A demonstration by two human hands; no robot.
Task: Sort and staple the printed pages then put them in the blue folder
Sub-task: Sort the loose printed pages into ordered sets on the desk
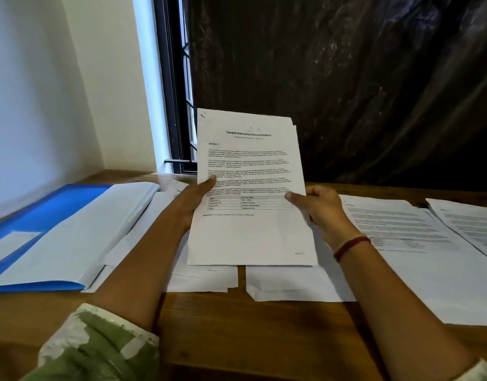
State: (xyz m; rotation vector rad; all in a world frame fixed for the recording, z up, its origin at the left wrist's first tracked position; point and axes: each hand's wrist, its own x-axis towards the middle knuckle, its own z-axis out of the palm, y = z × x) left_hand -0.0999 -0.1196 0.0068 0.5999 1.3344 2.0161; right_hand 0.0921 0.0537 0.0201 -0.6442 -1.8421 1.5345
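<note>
Printed pages (250, 188): one set, held tilted above counter (264, 325); left hand (194, 199) & right hand (322, 213) each pinch a side edge. Blue folder (44, 215): far left, open, w/ white sheets (80, 237) inside. Loose sheets (401, 229): right.

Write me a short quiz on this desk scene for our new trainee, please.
1. True or false: the left hand and the right hand both hold the set of pages.
2. Where does the blue folder lie? A) left of the hands B) right of the hands C) under the held pages
3. Fill in: the top page's heading reads "Sample Internship ____".
Key: 1 true; 2 A; 3 Documentation.
</note>
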